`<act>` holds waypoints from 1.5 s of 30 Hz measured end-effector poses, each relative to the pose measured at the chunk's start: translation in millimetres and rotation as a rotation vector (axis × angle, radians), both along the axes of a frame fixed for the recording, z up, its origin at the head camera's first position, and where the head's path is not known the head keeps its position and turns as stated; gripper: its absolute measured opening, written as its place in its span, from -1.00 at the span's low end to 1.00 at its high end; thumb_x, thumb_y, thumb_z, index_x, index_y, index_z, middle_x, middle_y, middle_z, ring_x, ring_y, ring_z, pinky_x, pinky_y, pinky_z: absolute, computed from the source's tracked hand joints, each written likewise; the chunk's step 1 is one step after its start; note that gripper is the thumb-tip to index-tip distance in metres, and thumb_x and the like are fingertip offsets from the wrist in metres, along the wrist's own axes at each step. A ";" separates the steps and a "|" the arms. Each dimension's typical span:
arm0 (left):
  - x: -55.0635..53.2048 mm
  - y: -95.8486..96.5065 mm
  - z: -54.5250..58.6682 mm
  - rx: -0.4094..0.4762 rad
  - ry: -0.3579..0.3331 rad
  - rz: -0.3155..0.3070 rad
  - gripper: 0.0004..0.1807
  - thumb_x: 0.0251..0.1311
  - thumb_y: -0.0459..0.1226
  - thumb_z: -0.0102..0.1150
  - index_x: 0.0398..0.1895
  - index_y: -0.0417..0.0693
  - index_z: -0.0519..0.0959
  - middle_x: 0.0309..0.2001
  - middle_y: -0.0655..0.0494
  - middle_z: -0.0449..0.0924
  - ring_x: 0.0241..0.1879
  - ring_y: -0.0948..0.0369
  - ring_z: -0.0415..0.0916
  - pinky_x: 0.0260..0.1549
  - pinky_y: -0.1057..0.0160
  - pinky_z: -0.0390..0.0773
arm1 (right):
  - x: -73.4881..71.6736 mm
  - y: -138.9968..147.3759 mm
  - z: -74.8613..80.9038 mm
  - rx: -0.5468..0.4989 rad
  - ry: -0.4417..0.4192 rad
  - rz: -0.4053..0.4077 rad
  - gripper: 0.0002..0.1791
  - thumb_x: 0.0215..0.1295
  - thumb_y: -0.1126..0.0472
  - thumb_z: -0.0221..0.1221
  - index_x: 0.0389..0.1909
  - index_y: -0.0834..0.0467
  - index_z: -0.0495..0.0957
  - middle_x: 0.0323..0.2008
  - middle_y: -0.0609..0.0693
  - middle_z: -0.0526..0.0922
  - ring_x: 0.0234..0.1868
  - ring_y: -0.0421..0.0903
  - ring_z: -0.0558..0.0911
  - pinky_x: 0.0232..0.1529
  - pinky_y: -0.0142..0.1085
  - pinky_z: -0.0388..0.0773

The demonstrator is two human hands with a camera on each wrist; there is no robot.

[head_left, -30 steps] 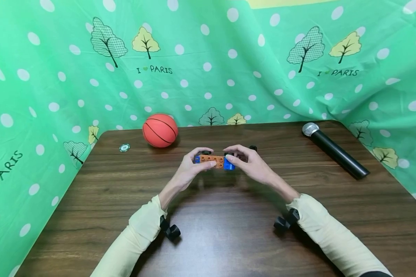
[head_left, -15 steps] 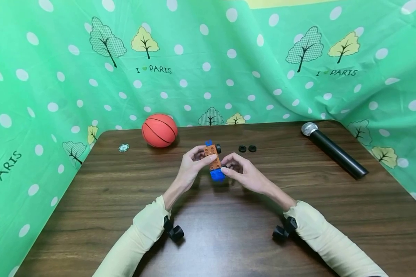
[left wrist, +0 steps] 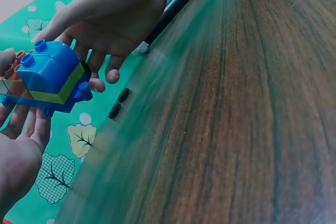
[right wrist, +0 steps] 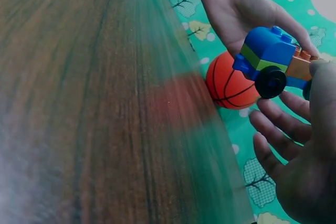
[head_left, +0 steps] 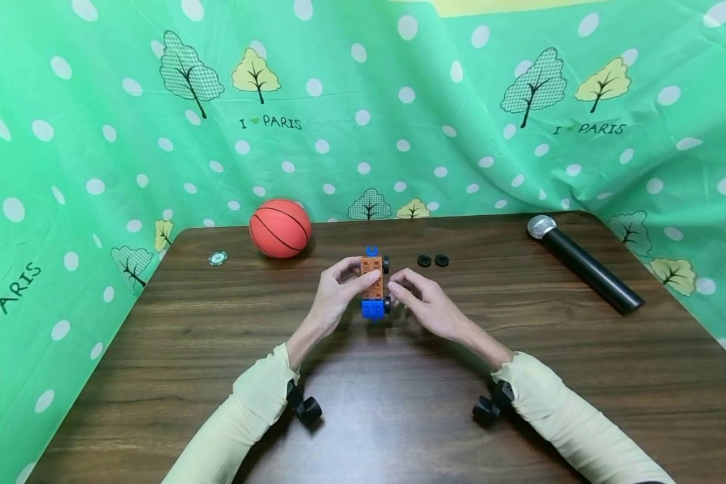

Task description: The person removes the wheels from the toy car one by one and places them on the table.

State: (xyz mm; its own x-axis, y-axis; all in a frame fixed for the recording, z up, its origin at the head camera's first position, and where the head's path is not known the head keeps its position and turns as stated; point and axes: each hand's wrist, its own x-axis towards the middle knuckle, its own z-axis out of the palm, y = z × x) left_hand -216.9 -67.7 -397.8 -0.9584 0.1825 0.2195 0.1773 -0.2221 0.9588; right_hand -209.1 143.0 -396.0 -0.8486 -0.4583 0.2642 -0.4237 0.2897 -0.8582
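Observation:
My left hand [head_left: 337, 292] grips a toy building-block car [head_left: 372, 286], thumb laid over its orange studded blocks. A rounded blue block [left wrist: 51, 66] over a lime-green layer forms the near end in the left wrist view. Black wheels [right wrist: 270, 82] sit on the car's right side; bare blue pegs [left wrist: 48, 111] show on its left side. My right hand [head_left: 429, 306] is right beside the wheeled side, thumb and index tip close to it, the other fingers loosely spread in the right wrist view. Two loose black wheels [head_left: 432, 261] lie on the table beyond my right hand.
On the brown wooden table [head_left: 387, 417], a red basketball [head_left: 280, 228] and a poker chip [head_left: 218, 258] are at the back left. A black microphone [head_left: 587, 265] lies at the right. A green dotted curtain [head_left: 363, 101] hangs behind.
The car has turned from lying crosswise to pointing lengthwise, blue block toward me. My right hand has moved down and slightly off its wheeled side. Both loose wheels now show.

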 end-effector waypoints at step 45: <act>0.4 3.6 -7.0 -0.112 0.019 -0.048 -0.62 0.29 -0.37 0.31 0.13 -0.35 0.57 -0.20 0.02 0.67 -0.26 0.25 0.65 -0.21 0.31 0.63 | -6.0 -34.1 -12.1 -0.137 0.023 -0.240 -0.61 0.74 0.07 -0.24 0.00 0.21 0.50 -0.21 0.13 0.61 -0.22 -0.02 0.60 -0.17 -0.15 0.56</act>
State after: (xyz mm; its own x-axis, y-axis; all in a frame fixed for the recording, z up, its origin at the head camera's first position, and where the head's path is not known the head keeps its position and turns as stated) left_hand -216.5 -64.1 -404.8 -0.9438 0.2529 0.2130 0.1872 -0.1222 0.9747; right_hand -215.1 108.9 -408.1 -0.9215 -0.2037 0.3307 -0.3771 0.2659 -0.8872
